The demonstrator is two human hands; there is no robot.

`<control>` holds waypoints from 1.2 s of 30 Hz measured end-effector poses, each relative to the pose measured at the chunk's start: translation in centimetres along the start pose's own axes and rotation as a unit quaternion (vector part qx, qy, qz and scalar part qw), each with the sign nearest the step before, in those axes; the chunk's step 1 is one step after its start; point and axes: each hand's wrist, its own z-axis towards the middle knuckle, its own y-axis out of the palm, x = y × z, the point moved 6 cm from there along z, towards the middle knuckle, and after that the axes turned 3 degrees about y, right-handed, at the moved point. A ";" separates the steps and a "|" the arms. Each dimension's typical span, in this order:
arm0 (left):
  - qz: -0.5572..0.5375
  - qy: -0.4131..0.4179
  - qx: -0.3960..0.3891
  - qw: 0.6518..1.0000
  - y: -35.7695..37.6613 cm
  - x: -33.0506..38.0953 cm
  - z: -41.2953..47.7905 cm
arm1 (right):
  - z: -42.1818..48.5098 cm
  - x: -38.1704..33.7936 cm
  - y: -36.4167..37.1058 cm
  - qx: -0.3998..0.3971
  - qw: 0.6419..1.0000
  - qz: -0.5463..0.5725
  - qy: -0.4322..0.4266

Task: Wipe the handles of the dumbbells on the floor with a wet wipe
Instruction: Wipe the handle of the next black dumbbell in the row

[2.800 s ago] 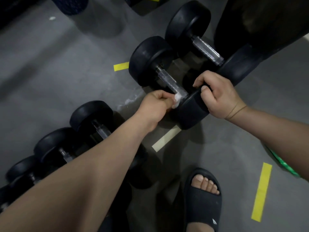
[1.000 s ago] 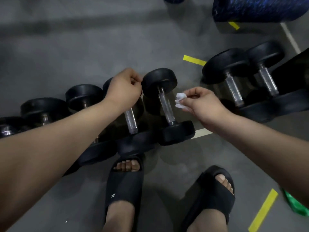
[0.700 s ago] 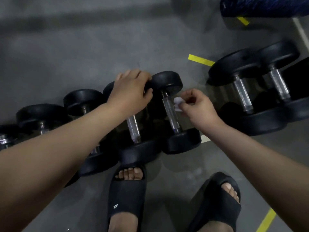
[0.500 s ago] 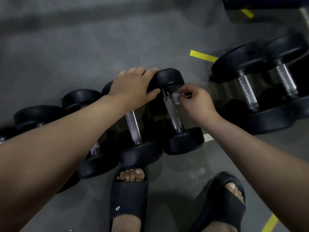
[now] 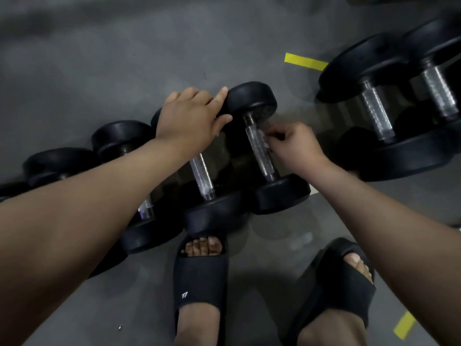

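Several black dumbbells with knurled metal handles lie in a row on the grey floor. My right hand [image 5: 293, 143] pinches a small white wet wipe [image 5: 262, 136] against the upper part of the handle [image 5: 262, 153] of the rightmost small dumbbell. My left hand [image 5: 192, 116] lies spread over the far head [image 5: 252, 98] of that dumbbell and the head of its left neighbour, fingers resting on the rubber. The neighbour's handle [image 5: 202, 174] shows below my left wrist. My left forearm hides parts of the dumbbells further left.
Two bigger dumbbells [image 5: 389, 106] lie at the right. My feet in black slides [image 5: 200, 280] stand just in front of the row, the left toes close to a dumbbell head. Yellow tape strips [image 5: 305, 61] mark the floor.
I turned from the big dumbbells to the smaller row. The wipe went to my right hand, which brought it onto the handle and slid it down a little; my left hand settled on the far head.
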 end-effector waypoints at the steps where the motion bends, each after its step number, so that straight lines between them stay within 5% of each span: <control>1: 0.004 0.001 0.005 1.000 0.1 -0.1 0.0 | -0.4 0.1 -0.2 -0.008 1.000 -0.011 -0.005; 9: 0.042 0.010 0.053 0.998 0.3 -0.1 -0.3 | 1.0 -2.0 -0.1 0.051 0.997 -0.033 -0.041; 16: 0.057 0.008 0.067 0.996 0.1 0.0 -0.4 | -0.8 -1.1 0.0 -0.032 0.993 -0.094 -0.059; 22: 0.081 0.009 0.052 0.995 0.0 0.3 -0.4 | 0.9 -2.1 0.4 0.036 0.994 -0.080 -0.062; 36: 0.097 0.013 0.058 0.993 -0.1 0.3 -0.3 | 0.4 -2.5 0.4 0.014 0.993 -0.095 -0.064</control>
